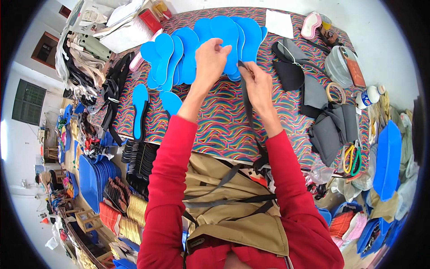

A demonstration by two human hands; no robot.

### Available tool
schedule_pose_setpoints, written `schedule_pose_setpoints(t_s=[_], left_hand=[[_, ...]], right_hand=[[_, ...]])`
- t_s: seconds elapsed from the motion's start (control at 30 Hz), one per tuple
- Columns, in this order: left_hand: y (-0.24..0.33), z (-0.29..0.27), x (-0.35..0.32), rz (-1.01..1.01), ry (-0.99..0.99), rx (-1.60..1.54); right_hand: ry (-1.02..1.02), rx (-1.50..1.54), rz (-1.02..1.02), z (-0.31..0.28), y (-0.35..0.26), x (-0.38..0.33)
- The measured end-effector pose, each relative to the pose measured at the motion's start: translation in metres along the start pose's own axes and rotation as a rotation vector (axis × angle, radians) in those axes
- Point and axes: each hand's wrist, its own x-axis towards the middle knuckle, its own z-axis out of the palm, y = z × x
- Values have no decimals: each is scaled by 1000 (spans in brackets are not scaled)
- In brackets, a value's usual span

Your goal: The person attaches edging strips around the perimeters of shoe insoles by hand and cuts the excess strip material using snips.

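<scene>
Many blue shoe insoles [225,29] lie overlapped in a row along the far part of the table. My left hand [211,62] is over the middle of that row, its fingers curled in; whether anything is pinched in them is hidden. Just to its right, my right hand [257,78] grips the upper end of a black fabric strip [248,107] between thumb and fingers. The strip hangs down toward the table's near edge. Left of my left forearm lie a single blue insole with a black edge [139,112] and another blue insole [170,102].
A patterned cloth covers the table [215,134]. Grey and black fabric pieces [316,92], a tape roll [335,93], scissors [352,159], a white bottle [371,96] and a clear tub [338,67] sit at right. Black straps [117,89] bundle at left; stacked black pieces [142,163] stand below.
</scene>
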Motion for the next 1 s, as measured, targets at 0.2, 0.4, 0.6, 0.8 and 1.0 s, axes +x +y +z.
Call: schedule_pose_setpoints(t_s=[0.2,0.4,0.6,0.8,1.0], left_hand=[[-7,40,-1,-66,-86,509],[-13,38,10,-182,-42,195],[22,-5,-14,-385,-59,-815],[48,-58,-105,-325,-174,-1035],[71,-88,-181,-817,20,-1167]], right_hand=[[-52,85,196,0,21,-25],[-62,205,306,-4,13,-19],[-58,133,257,-5,19,-16],[-115,626,284,-46,-41,-39],[-402,639,305,-63,-80,-102]])
